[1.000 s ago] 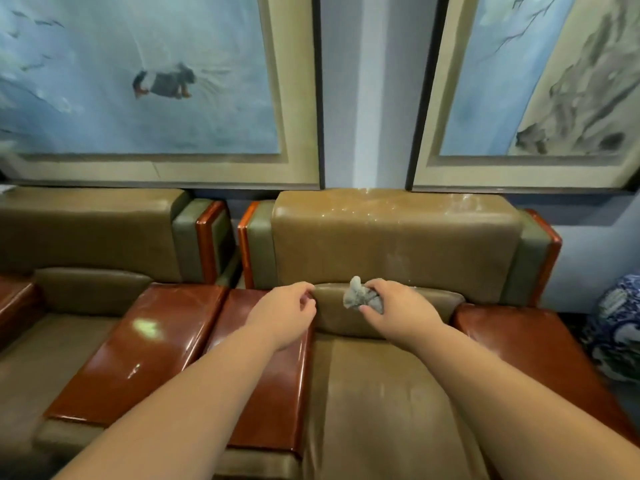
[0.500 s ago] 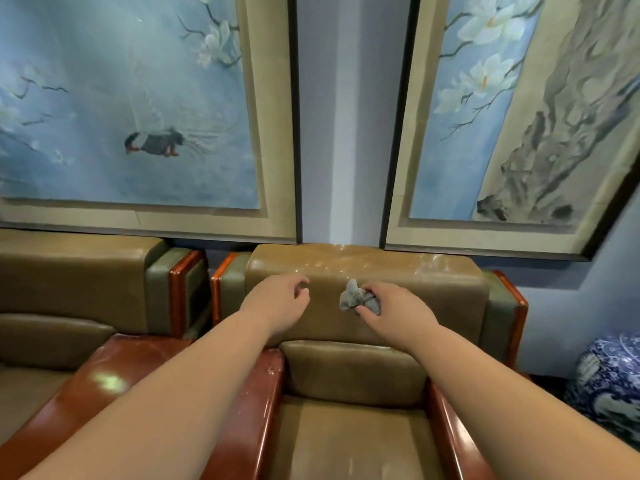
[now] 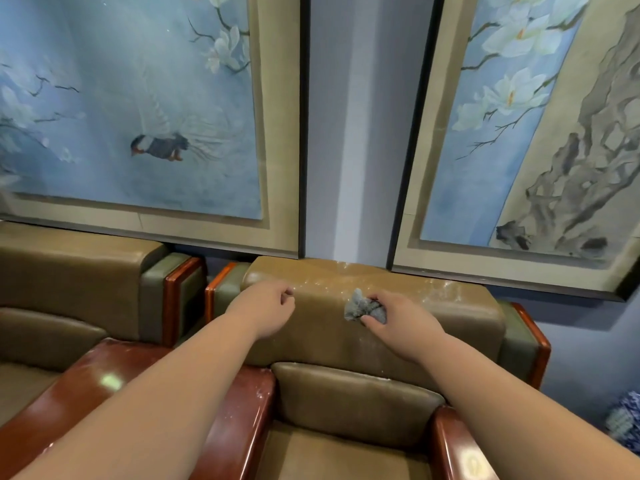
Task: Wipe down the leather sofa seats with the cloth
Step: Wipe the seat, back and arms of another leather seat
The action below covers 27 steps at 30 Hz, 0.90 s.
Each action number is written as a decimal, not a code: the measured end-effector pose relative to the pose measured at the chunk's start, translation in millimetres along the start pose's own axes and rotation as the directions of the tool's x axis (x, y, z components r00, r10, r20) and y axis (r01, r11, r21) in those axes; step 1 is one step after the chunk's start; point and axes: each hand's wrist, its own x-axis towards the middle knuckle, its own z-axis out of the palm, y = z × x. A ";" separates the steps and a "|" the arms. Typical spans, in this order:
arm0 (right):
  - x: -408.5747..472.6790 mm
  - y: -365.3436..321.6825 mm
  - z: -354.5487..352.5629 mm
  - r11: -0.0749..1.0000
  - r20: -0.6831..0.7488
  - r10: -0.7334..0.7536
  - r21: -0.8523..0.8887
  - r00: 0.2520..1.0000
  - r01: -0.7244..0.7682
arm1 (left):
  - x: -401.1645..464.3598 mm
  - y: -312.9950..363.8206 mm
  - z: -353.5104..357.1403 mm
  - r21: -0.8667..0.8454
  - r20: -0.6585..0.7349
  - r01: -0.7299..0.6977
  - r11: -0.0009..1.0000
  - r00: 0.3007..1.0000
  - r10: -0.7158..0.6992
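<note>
Two framed paintings hang on the wall just behind the seating: the left painting [image 3: 138, 109], with a dark bird on blue, and the right painting [image 3: 519, 126], with white blossoms and grey rock. Their lower frame edges sit right above the sofa backs, and a strip of pale wall [image 3: 349, 133] shows between them. The leather sofa [image 3: 433, 327] in front has an olive-brown backrest whose top edge is speckled with pale marks, a lower back cushion [image 3: 353, 400] below it, and glossy red-brown wooden armrests on both sides; the left armrest [image 3: 239, 417] lies directly under the left forearm. A second sofa [image 3: 69, 285] of the same make stands just beside it to the left, with only a narrow gap between their upright side panels. At the far right edge a blue-and-white patterned ceramic piece [image 3: 625, 424] sits low beside the sofa. The right hand [image 3: 398, 323] grips a crumpled grey cloth [image 3: 362, 308] and holds it against the upper front of the backrest, near its middle. The left hand [image 3: 266, 310] is loosely curled, holds nothing, and sits in front of the backrest's upper left corner; whether it touches the leather I cannot tell. The backrest stretches bare to the right of the cloth, up to the olive side panel.
</note>
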 end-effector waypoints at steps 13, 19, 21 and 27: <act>112.0 -6.6 65.5 1.000 0.007 0.006 -0.026 1.000 -0.006 | 105.6 -99.1 33.7 -0.025 -0.041 0.061 0.998 0.997 -0.062; 187.3 -27.1 118.9 1.000 0.103 0.016 0.015 0.995 -0.018 | 180.6 -171.1 43.3 -0.004 -0.014 0.121 0.993 0.993 -0.121; 212.8 -29.7 138.8 1.000 0.120 0.010 0.010 0.993 -0.011 | 209.8 -193.3 53.1 -0.011 -0.008 0.134 0.991 0.991 -0.134; 282.9 -33.4 197.0 1.000 0.187 0.012 -0.014 0.982 -0.010 | 300.0 -255.9 102.4 0.019 -0.051 0.086 0.996 0.995 -0.085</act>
